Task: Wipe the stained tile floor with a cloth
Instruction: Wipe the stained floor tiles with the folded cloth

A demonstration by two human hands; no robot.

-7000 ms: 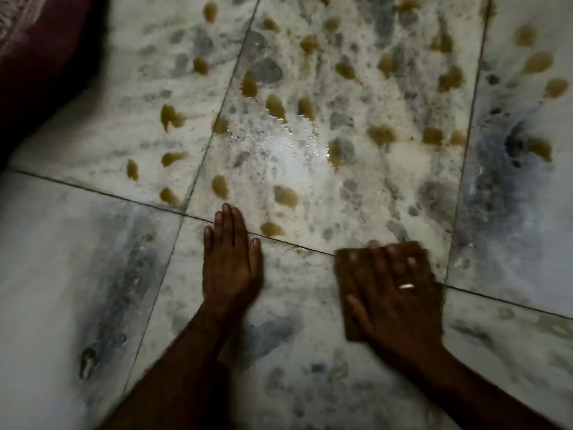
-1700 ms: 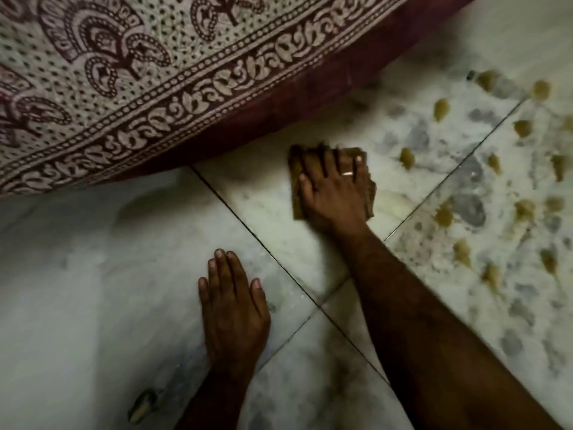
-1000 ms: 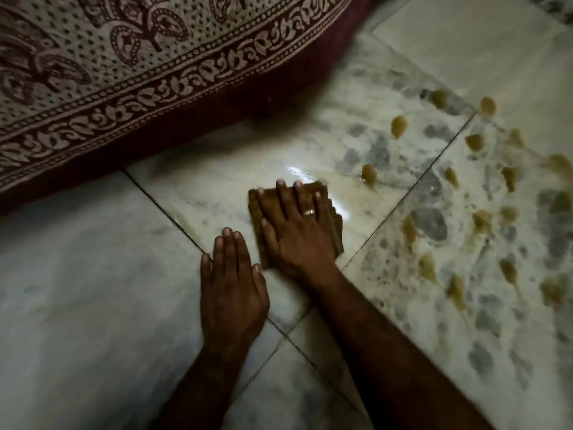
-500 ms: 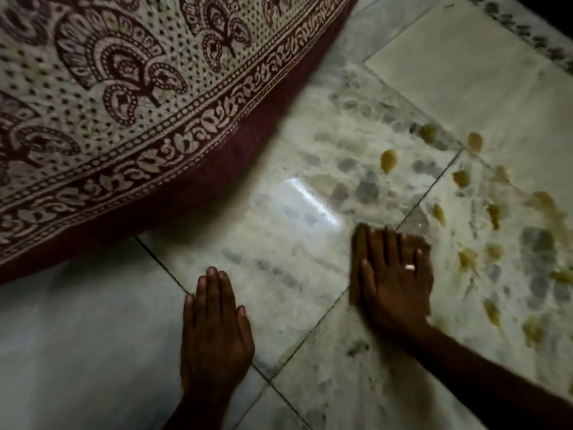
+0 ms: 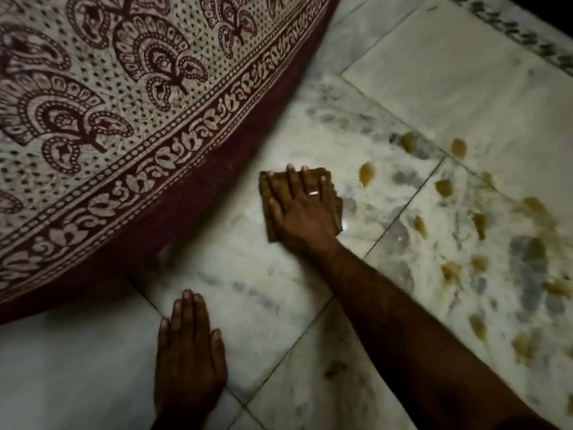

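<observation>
Reporter: Cloth [image 5: 269, 209] under flat right hand [image 5: 302, 215], mid tile floor [image 5: 248, 274] beside patterned bedspread [image 5: 124, 103]?

Editor: Yes, fingers [image 5: 291, 181] spread, pressing, not gripping; left hand [image 5: 187, 355] braces near. Better to sweep right across yellow stains [image 5: 367, 174], pressing evenly.

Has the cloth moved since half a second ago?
Yes. The cloth, under the right hand, went from the tile joint beside the stains toward the patterned bedspread.

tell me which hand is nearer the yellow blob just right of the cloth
Right. The right hand presses the cloth beside the blob; the left hand lies flat on the floor, much nearer the camera.
</observation>
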